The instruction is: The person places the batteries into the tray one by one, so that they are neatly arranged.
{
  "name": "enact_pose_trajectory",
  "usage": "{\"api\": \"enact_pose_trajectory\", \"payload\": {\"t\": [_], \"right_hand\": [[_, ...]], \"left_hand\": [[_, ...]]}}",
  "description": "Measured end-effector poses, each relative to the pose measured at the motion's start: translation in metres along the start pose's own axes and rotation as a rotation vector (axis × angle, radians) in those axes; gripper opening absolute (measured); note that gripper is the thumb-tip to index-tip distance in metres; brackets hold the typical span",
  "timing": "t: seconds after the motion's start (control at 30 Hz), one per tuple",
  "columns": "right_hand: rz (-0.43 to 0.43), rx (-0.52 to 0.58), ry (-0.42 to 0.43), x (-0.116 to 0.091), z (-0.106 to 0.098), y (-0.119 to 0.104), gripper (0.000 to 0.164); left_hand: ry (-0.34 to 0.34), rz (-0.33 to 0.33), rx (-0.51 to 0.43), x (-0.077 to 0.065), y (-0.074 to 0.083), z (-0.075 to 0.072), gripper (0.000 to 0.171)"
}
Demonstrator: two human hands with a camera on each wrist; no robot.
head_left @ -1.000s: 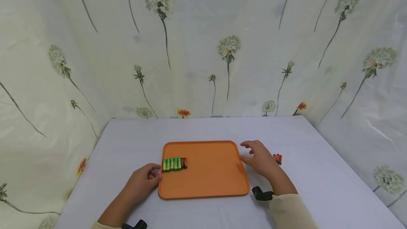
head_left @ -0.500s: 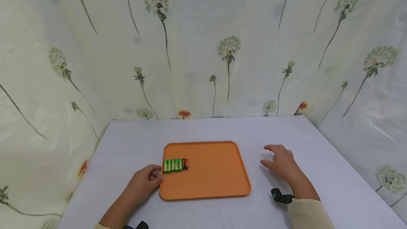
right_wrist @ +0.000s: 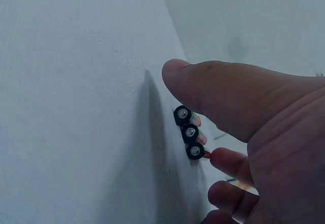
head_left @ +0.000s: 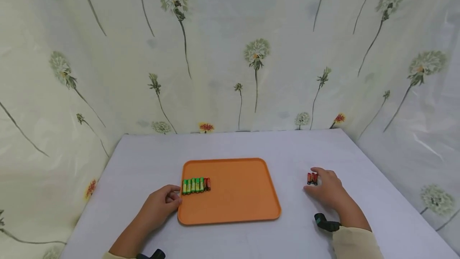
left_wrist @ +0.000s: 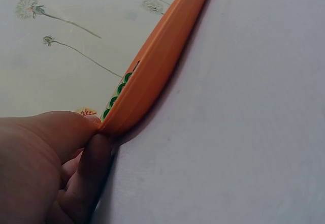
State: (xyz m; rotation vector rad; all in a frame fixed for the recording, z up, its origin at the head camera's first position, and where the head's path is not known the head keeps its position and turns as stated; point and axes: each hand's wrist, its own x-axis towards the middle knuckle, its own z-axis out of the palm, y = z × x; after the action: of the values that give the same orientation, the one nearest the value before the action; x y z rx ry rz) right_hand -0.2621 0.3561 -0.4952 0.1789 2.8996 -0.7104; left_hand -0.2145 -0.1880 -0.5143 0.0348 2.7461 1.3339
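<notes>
From pale sleeves [head_left: 356, 243] both forearms [head_left: 131, 233] angle inward, the left hand [head_left: 160, 202] pinching with its thumb [left_wrist: 66, 132] laid above bent fingers [left_wrist: 90, 170], while the right hand [head_left: 328, 188] holds its thumb [right_wrist: 218, 89] out nearly straight and apart from its bent fingers [right_wrist: 232, 164], which arch opposite it.

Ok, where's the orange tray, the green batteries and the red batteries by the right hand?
Orange tray [head_left: 242, 195]: head view, on its bare flat floor.
Green batteries [head_left: 193, 186]: head view, on the middle green one's side.
Red batteries [right_wrist: 191, 132]: right wrist view, on the middle one's end.
</notes>
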Motion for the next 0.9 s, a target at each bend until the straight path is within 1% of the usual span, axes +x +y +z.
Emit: {"api": "enact_pose_trajectory", "payload": {"t": [0.23, 0.4, 0.5, 0.63, 0.9], "right_hand": [[0.0, 0.019, 0.01, -0.004, -0.001, 0.005, 0.088], [-0.01, 0.032, 0.024, -0.002, 0.0, 0.012, 0.079], [-0.025, 0.026, 0.037, 0.001, 0.002, 0.016, 0.071], [-0.025, 0.019, 0.056, 0.004, 0.005, 0.018, 0.064], [0.002, 0.036, 0.052, 0.005, 0.005, 0.02, 0.061]], "left_hand": [[-0.002, 0.001, 0.007, 0.0, 0.0, 0.002, 0.032], [-0.001, 0.007, 0.022, 0.001, 0.0, 0.001, 0.032], [-0.003, 0.004, 0.021, 0.0, 0.0, -0.001, 0.033], [-0.007, -0.002, 0.017, 0.001, 0.0, -0.001, 0.033], [-0.006, -0.011, 0.018, 0.001, 0.0, 0.001, 0.034]]}}
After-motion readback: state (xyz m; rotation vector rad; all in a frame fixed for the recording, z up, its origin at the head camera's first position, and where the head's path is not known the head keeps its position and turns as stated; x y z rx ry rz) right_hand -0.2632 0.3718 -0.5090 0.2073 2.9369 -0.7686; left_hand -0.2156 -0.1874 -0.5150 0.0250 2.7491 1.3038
